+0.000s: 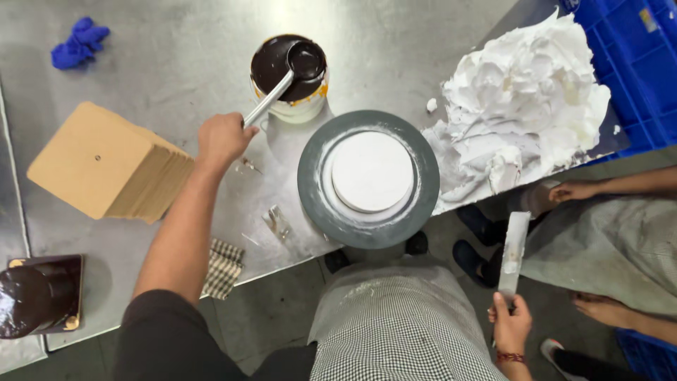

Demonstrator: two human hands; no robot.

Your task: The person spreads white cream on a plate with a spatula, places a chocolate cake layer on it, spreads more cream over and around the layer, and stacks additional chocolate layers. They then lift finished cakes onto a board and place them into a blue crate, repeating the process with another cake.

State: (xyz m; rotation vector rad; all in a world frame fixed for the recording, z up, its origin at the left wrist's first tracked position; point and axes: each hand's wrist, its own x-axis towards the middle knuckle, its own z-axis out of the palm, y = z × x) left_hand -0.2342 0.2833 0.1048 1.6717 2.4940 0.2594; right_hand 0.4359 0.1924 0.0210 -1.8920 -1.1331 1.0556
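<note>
My left hand (221, 139) grips the metal handle of a ladle (282, 81) whose bowl rests in a white tub of dark chocolate sauce (289, 70). A white frosted round cake (371, 171) sits on a grey turntable (317, 190) at the steel table's front edge. My right hand (510, 323) is low at my side, holding a cream-smeared flat spatula (513, 248) upright, off the table.
A large heap of white cream (522, 106) lies right of the turntable. A stack of brown cake boards (113, 166), a blue cloth (79, 44), a checked cloth (224, 267) and a chocolate-glazed cake (35, 295) are left. Another person's arms (620, 187) and a blue crate (635, 63) are at the right.
</note>
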